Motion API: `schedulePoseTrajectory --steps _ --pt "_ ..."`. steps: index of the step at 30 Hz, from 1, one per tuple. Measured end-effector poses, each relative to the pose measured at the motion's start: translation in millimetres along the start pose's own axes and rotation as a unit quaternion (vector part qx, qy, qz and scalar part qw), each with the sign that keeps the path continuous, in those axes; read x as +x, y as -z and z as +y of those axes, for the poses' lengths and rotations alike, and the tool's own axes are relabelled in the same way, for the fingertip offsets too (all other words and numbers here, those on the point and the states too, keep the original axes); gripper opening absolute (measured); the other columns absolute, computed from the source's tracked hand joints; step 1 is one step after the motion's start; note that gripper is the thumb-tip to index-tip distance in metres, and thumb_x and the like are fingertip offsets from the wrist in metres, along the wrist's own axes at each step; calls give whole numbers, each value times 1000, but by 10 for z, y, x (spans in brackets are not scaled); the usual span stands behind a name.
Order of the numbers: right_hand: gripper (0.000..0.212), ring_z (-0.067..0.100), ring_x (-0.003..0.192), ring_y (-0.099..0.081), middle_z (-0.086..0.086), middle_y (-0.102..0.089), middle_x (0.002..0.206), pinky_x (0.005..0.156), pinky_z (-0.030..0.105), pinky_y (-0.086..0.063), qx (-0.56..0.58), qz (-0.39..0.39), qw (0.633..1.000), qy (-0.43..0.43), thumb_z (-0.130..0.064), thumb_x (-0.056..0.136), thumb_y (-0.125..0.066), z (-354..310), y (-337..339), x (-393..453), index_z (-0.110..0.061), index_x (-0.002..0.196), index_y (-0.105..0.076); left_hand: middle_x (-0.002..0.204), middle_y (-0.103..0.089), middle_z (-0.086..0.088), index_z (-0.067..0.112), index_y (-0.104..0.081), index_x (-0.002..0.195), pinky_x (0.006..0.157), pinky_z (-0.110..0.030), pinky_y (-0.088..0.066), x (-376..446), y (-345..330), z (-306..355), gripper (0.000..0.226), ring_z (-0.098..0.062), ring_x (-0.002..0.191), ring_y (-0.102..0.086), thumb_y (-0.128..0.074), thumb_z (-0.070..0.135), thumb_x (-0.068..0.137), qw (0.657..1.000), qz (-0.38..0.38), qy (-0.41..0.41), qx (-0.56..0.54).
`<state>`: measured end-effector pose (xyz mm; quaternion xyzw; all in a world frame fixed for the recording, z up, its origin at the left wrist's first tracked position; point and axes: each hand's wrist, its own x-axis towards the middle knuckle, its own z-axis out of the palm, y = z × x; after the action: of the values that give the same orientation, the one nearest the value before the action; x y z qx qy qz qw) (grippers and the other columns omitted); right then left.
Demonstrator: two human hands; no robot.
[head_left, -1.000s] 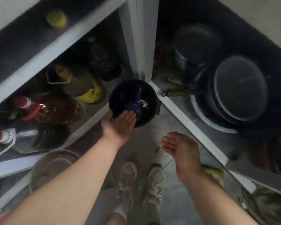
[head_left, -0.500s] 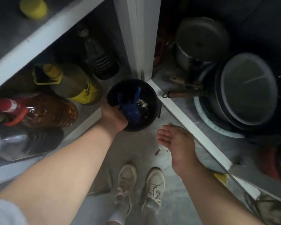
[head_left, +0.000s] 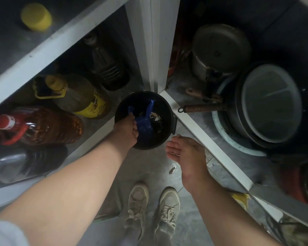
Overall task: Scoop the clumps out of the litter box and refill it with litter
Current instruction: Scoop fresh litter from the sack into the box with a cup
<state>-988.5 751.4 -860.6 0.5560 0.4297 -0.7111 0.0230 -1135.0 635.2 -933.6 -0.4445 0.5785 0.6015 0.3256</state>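
My left hand (head_left: pixel 127 129) has moved from the rim into the black bucket (head_left: pixel 164 110) and now grips the blue scoop (head_left: pixel 146 121) there. Right hand (head_left: pixel 185 153) hangs relaxed, holding nothing. Scooping not begun; litter box not in view.

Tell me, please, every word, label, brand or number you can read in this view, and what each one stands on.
No text can be read.
Yellow label on the yellow-capped oil bottle: dark print, too blurred.
White band on the red-capped bottle: red marks, too small.
Other bottles, the pots and the black bucket holding the blue scoop: no lettering visible.
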Motion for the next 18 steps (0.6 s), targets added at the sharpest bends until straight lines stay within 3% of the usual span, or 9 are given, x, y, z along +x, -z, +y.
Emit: schedulePoseTrajectory --steps 2,4,6,7,8,10,12,15,18 --pt "16 32 92 -72 21 -74 97 84 42 -58 -4 -3 1000 0 -9 98 -56 2 -28 17 -1 103 -68 55 -44 6 20 -57 80 39 -16 -27 -13 -11 26 34 -7 42 -36 -52 46 101 1000 -12 21 12" --pt "17 31 91 -71 21 -74 99 83 41 -58 -6 -8 1000 -4 -11 98 -57 1 -60 24 -1 106 -68 66 -49 3 18 -63 94 57 -23 -37 -21 -1 44 41 -11 58 -45 -49 56 97 998 -37 45 9" --pt "18 27 93 -70 20 -73 103 85 41 -57 -13 -18 1000 -1 -13 99 -57 -5 -85 30 -3 109 -67 108 -64 -6 14 -61 125 100 -36 -42 2 36 46 65 -19 110 -59 -44 68 93 994 -80 69 -13" --pt "17 24 98 -70 16 -73 105 88 40 -56 -29 -29 999 7 -14 100 -55 8 -117 51 -8 110 -68 136 -58 -8 15 -53 140 117 -45 -27 -3 55 45 76 -23 137 -46 -40 72 92 991 -104 77 -25" --pt "18 19 104 -69 9 -73 107 92 40 -54 -54 -48 997 18 -17 100 -53 24 -176 75 -15 110 -68 149 -49 -8 17 -46 148 121 -51 -18 -30 59 48 81 -27 146 -35 -36 74 92 988 -127 83 -34" --pt "25 9 113 -64 -6 -71 116 103 36 -49 -107 -111 987 51 -28 99 -51 84 -355 122 -28 116 -69 136 -56 -9 21 -47 147 111 -53 -31 -131 58 63 79 -32 134 -46 -30 76 93 982 -157 89 -57" --pt "41 6 125 -55 -10 -61 135 111 32 -39 -164 -199 963 72 -40 100 -47 180 -607 145 -28 137 -59 130 -61 -14 20 -49 145 93 -49 -44 -211 43 79 79 -35 120 -56 -28 76 93 975 -174 94 -99" --pt "52 4 140 -32 -9 -38 155 116 26 -24 -307 -291 902 87 -47 106 -32 281 -912 179 -29 156 -32 150 -49 -19 17 -43 151 113 -49 -33 -179 74 77 81 -37 139 -44 -28 73 95 974 -166 52 -143" --pt "60 15 145 -32 4 -39 156 118 33 -24 -385 -210 891 115 -51 106 -21 330 -997 390 -18 152 -38 143 -57 -17 16 -50 147 117 -49 -32 -131 217 82 85 -40 135 -49 -40 76 88 967 -188 57 -160"
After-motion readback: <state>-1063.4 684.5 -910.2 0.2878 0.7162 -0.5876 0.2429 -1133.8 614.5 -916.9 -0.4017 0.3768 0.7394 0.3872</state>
